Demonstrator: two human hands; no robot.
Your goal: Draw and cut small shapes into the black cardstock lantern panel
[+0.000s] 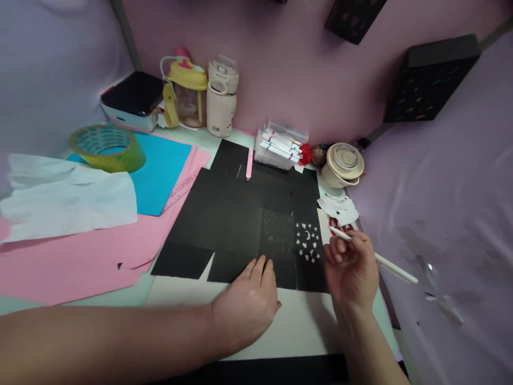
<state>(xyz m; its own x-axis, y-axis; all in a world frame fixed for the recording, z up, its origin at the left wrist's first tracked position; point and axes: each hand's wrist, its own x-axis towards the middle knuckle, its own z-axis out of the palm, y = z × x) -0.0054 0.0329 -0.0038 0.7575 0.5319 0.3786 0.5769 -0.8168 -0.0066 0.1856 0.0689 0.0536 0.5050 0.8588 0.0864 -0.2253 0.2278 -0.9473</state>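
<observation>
A large sheet of black card (224, 214) with slits along its edges lies in front of me. My left hand (250, 294) rests on its near edge, fingers stretched out flat. My right hand (355, 267) is raised just right of the card, closed around a white pen (395, 269) whose pointed tip aims left. Near that hand, small star, heart and moon cut-outs (308, 242) show white in the card's right panel. Faint drawn outlines (278, 230) mark the panel beside it. A pink craft knife (249, 164) lies at the card's far side.
Behind the card stand an open case of white markers (278, 147), a lidded cream pot (343, 163), a cream bottle (220, 104) and a yellow-lidded jug (187, 93). Leftward are a tape roll (120, 158), blue card (164, 166), pink sheets (92, 267) and crumpled white paper (72, 198).
</observation>
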